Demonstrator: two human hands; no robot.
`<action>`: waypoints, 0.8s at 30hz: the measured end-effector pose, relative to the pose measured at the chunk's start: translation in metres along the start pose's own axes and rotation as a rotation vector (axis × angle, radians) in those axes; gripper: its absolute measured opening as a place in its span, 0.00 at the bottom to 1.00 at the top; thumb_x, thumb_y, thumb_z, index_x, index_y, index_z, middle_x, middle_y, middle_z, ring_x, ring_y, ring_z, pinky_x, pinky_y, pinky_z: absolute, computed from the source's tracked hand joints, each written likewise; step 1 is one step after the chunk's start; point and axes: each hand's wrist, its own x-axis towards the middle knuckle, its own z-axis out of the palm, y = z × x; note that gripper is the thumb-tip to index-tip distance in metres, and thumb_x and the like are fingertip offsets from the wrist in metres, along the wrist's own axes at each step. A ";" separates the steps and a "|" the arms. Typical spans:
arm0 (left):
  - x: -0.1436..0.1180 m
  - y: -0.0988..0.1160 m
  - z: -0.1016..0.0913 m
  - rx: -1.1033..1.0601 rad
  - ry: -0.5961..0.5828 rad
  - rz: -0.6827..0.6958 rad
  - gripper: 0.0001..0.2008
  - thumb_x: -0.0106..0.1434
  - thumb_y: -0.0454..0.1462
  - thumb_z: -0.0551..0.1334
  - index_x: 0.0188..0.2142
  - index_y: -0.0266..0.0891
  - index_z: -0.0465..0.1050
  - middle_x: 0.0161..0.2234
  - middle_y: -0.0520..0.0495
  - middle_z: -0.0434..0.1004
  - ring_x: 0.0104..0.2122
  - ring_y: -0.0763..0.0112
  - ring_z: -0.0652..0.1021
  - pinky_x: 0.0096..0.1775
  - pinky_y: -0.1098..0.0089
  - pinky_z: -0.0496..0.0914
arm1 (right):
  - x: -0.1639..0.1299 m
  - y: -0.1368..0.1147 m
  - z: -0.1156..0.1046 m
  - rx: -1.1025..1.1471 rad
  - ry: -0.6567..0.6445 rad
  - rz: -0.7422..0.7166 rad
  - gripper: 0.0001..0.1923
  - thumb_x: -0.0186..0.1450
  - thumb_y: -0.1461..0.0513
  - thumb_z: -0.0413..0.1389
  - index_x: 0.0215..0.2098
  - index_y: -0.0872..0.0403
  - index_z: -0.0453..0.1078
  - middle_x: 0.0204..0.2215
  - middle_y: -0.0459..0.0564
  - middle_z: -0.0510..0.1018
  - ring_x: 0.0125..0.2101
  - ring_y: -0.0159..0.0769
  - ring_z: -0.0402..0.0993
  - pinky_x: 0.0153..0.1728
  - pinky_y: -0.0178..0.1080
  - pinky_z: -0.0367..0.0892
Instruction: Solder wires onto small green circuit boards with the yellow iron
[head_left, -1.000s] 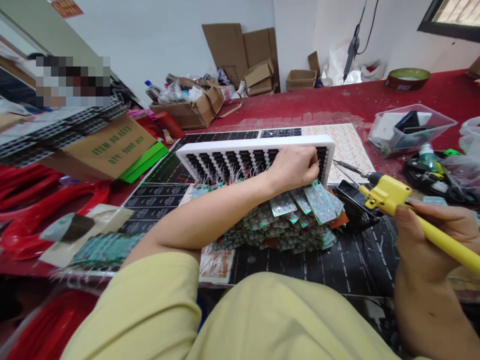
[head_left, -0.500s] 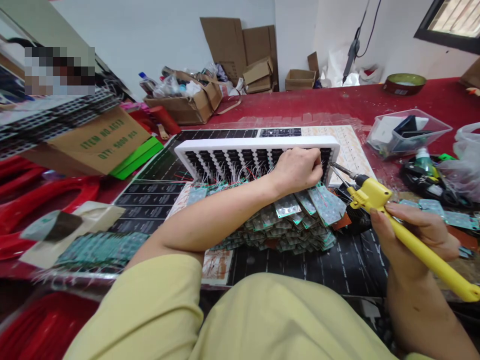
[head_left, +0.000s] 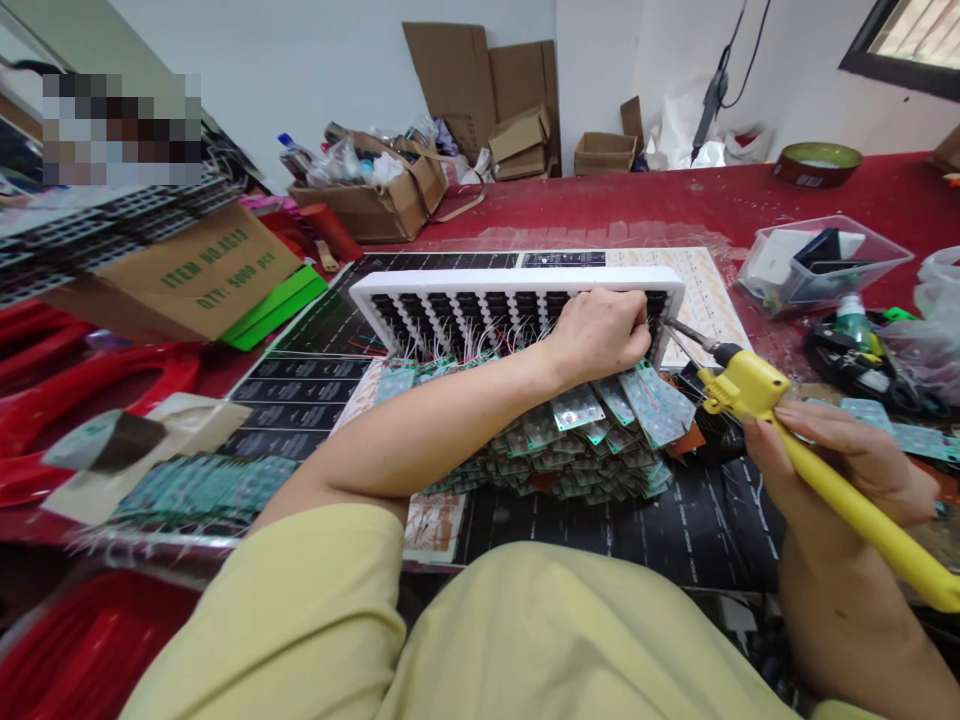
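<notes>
1. Left hand [head_left: 604,335]: curled at tray [head_left: 517,281], frame centre; hold hidden, perhaps steadying
2. Right hand [head_left: 862,460]: closed round iron [head_left: 754,388], right; slanted so tip meets tray's end
3. Boards [head_left: 577,465]: heaped below tray

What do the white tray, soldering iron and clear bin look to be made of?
White tray: plastic or dense foam; smooth, matte, opaque, with rounded edges.
Soldering iron: yellow body, likely plastic, smooth with moulded shapes; its slim, dull grey tip looks like metal.
Clear bin: probably rigid plastic, shiny, since its contents show through the walls.
</notes>
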 end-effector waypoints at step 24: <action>-0.004 0.001 -0.002 0.017 -0.022 0.015 0.13 0.61 0.34 0.55 0.38 0.36 0.78 0.31 0.43 0.80 0.31 0.64 0.78 0.37 0.65 0.71 | -0.004 0.005 -0.001 0.121 0.236 0.024 0.22 0.49 0.69 0.70 0.43 0.51 0.77 0.33 0.49 0.80 0.27 0.29 0.76 0.28 0.27 0.71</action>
